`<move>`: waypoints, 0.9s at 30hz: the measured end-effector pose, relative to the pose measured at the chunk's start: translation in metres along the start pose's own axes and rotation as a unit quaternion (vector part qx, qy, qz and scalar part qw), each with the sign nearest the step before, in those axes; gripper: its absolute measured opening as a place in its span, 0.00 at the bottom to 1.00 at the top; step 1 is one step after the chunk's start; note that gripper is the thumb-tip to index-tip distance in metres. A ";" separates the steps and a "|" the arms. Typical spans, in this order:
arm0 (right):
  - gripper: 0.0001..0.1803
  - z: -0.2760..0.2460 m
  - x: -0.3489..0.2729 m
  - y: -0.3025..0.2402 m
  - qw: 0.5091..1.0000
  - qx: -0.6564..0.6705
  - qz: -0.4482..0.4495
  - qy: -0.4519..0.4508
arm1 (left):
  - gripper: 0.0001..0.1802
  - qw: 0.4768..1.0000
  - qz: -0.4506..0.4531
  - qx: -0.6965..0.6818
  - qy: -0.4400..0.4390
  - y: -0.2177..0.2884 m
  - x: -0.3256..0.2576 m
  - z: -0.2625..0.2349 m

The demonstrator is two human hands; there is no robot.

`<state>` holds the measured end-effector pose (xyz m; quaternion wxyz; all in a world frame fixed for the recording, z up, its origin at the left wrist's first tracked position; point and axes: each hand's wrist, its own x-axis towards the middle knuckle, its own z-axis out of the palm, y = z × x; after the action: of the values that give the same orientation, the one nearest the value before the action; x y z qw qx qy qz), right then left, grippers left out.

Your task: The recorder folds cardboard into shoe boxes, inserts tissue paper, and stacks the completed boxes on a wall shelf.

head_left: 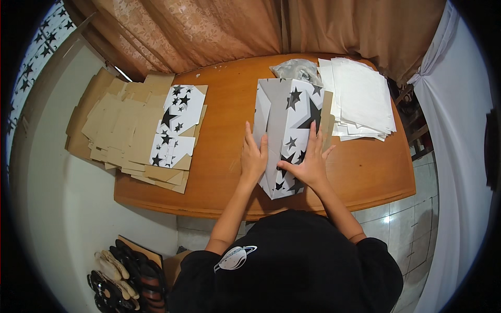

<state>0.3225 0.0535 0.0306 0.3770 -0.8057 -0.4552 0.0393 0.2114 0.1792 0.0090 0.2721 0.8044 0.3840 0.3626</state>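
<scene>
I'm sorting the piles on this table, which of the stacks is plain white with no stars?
The plain white paper stack at the table's far right, beside the star-printed sheet under both hands. The left pile is brown cardboard with star-printed pieces on top.

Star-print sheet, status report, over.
Left hand and right hand flat, pressing folded star-print sheet. Sheet on wooden table. Nothing in the way.

You get even indoor light, glare on the floor tiles [387, 219], sharp focus, and dark, bent fisheye edges.
</scene>
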 end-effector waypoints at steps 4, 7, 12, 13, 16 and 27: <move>0.71 -0.004 0.003 -0.015 1.000 0.023 0.008 0.019 | 0.36 0.999 -0.002 -0.034 0.007 -0.003 -0.013 0.003; 0.68 -0.004 0.006 -0.013 0.992 0.077 -0.082 0.053 | 0.37 0.998 0.003 -0.065 -0.017 -0.015 -0.024 0.009; 0.56 -0.022 0.017 -0.003 0.946 0.027 -0.317 0.053 | 0.47 0.928 0.139 -0.336 0.085 -0.027 0.001 -0.015; 0.55 -0.022 0.015 0.000 0.938 0.002 -0.345 0.044 | 0.50 0.917 0.098 -0.374 0.095 -0.020 0.011 -0.033; 0.56 -0.029 0.016 0.016 0.911 -0.072 -0.404 -0.035 | 0.53 0.935 0.040 -0.348 0.048 -0.035 0.032 -0.079; 0.40 0.041 -0.034 0.057 0.730 -0.362 -0.579 0.002 | 0.36 0.964 -0.043 -0.143 -0.220 -0.102 0.013 -0.043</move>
<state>0.3260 0.0343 -0.0445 0.0079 -0.4612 -0.8126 -0.3563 0.1401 0.2530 -0.0341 0.4775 0.7996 0.2934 0.2159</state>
